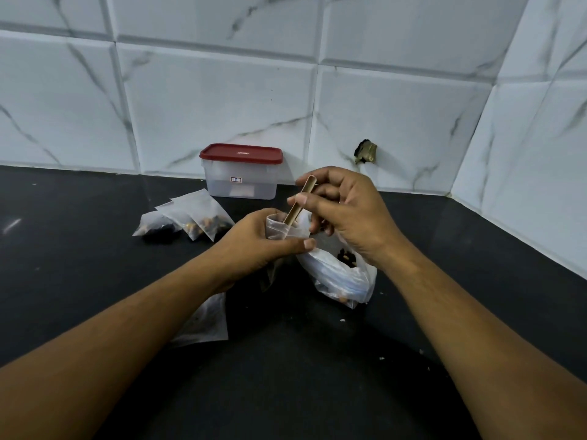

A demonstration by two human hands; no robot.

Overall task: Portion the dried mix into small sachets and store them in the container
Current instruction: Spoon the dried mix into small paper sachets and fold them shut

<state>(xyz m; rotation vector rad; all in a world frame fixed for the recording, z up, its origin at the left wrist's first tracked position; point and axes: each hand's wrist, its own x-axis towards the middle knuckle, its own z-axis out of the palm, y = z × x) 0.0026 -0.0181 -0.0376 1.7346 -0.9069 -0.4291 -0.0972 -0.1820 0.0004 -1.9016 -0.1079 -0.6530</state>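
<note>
Both forearms reach forward, bare. The left hand [254, 241] is curled closed. The right hand [346, 211] pinches with thumb and fingers [317, 182].

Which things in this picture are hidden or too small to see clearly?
- Head view: how full the small sachet is; the left hand wraps around it.
- Head view: the label on the container is too small to read.
- Head view: the mix in the large bag is mostly covered by the right hand.
</note>
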